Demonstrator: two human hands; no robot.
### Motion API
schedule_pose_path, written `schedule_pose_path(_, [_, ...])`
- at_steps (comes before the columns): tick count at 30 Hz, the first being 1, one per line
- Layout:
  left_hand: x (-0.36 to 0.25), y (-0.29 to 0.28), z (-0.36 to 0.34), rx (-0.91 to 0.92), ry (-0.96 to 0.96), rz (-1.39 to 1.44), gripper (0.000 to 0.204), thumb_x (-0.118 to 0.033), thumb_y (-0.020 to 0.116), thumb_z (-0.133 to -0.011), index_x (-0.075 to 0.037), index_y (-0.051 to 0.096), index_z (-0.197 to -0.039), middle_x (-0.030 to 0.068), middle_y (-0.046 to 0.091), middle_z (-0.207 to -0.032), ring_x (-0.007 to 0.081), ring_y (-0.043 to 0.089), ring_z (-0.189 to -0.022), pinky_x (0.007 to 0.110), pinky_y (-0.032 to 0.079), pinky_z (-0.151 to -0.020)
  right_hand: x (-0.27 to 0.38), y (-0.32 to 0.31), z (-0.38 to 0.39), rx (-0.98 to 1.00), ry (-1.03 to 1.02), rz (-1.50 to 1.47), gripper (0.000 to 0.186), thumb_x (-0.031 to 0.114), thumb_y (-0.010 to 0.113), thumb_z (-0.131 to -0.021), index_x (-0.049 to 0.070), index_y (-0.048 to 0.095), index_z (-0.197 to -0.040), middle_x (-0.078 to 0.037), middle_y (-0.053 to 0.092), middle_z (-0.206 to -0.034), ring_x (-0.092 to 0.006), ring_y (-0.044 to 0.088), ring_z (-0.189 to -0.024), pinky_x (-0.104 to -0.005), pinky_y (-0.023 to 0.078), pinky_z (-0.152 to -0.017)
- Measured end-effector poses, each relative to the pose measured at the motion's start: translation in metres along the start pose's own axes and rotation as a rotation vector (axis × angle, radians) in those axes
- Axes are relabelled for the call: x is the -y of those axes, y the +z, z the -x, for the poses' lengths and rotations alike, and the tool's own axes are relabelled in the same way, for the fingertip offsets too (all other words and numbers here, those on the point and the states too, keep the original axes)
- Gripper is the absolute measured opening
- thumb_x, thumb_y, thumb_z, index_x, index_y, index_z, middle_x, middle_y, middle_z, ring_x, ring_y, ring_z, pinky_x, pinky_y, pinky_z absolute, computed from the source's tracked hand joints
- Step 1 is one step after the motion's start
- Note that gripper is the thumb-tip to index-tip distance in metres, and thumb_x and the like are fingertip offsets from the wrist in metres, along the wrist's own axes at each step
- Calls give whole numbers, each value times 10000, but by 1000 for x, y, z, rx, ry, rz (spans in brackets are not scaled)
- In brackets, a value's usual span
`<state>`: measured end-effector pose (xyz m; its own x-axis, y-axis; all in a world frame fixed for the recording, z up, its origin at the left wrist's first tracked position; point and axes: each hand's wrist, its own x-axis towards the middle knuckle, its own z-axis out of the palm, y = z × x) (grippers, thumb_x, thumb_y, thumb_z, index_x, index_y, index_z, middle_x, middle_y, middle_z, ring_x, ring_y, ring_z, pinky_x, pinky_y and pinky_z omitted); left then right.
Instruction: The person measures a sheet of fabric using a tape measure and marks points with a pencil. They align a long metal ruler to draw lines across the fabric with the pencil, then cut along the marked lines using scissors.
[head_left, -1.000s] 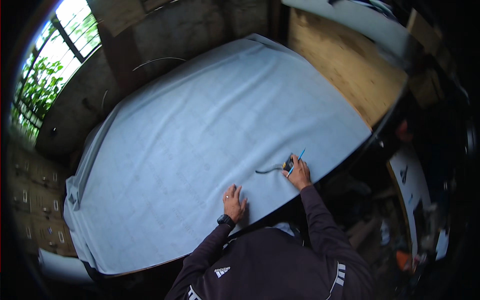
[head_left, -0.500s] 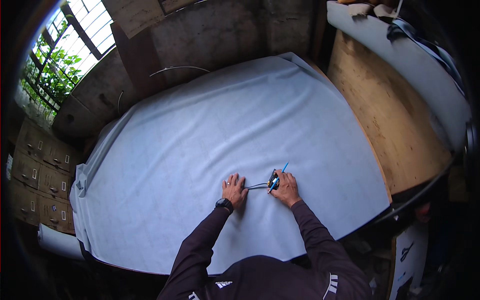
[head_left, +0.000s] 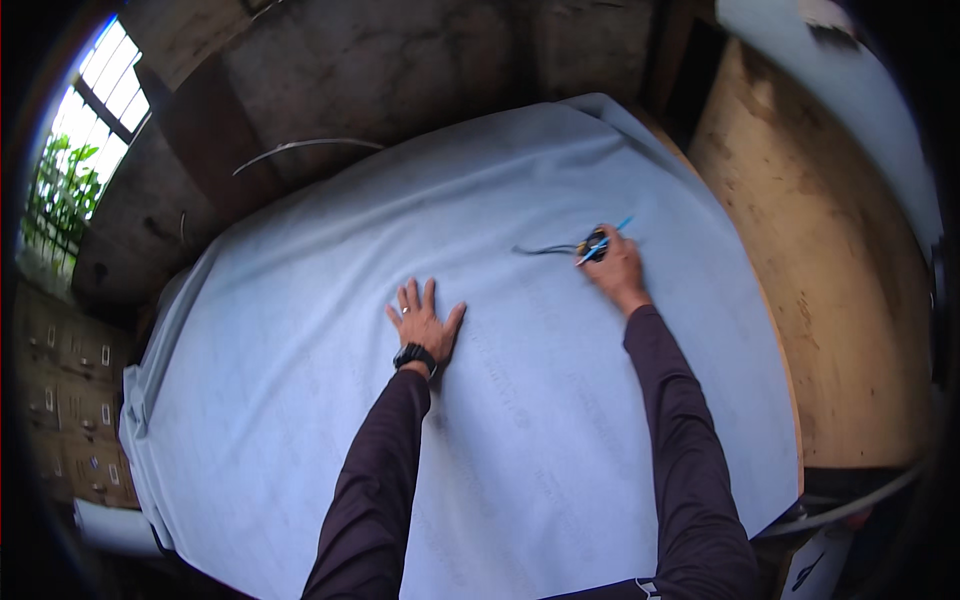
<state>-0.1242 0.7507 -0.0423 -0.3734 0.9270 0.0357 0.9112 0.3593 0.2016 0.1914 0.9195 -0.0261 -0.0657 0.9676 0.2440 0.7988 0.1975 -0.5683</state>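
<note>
A wide pale blue-grey sheet (head_left: 520,450) with soft folds covers the table. My left hand (head_left: 424,325) lies flat on it near the middle, fingers spread, a ring and a black wristwatch showing. Farther out and to the right, my right hand (head_left: 618,270) grips a blue pencil (head_left: 622,226) together with a small black-and-yellow object (head_left: 592,245), whose kind the blur hides. From that object a thin dark strip or cord (head_left: 543,250) reaches leftward over the sheet, its outer end loose.
Bare wooden board (head_left: 830,330) borders the sheet on the right. Drawers (head_left: 85,400) with label holders stand at the left, above a pale roll (head_left: 115,527). A stained wall (head_left: 380,80) rises behind, with a curved thin strip (head_left: 310,143) and a barred window (head_left: 110,80).
My right hand has moved forward and right with the pencil and black object. My left hand has let go of the strip's end, shifted forward and left, and spread its fingers. The view has shifted.
</note>
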Motion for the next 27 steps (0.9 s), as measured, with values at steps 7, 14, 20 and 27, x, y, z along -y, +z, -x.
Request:
schedule_pose_path(7, [25,2,12,-156,69,203,587,-405,576,-941,-45,492,-1397,251,373,-1504,402,276,-1441,530,162,-1191,-12,-9,79,-54,17,-206,735,153,890,-667,53,557,-1314,-177,604,-1210,-341,597,-1097,-425,478,-965])
schedule_pose_path(14, [110,-22,303,-95,130,318,528,-363,513,-1007,-81,446,-1449,204,271,-1577,354,216,-1484,510,145,-1218,15,-55,331,23,-76,-55,719,168,857,-722,29,521,-1343,-201,597,-1260,-381,568,-1140,-453,460,-990])
schedule_pose_path(20, [234,-50,587,-130,-584,88,628,-449,469,-997,-108,359,-1512,210,210,-1600,349,165,-1498,520,109,-1210,72,-81,504,242,-258,-119,747,189,871,-683,26,527,-1325,-189,605,-1223,-381,578,-1100,-456,477,-936])
schedule_pose_path(27, [308,-49,754,-482,-1080,109,564,-350,612,-929,-123,476,-1427,180,309,-1555,380,276,-1434,599,191,-1156,186,-74,613,778,-528,-487,811,151,907,-635,27,517,-1334,-175,576,-1219,-331,561,-1150,-420,447,-999])
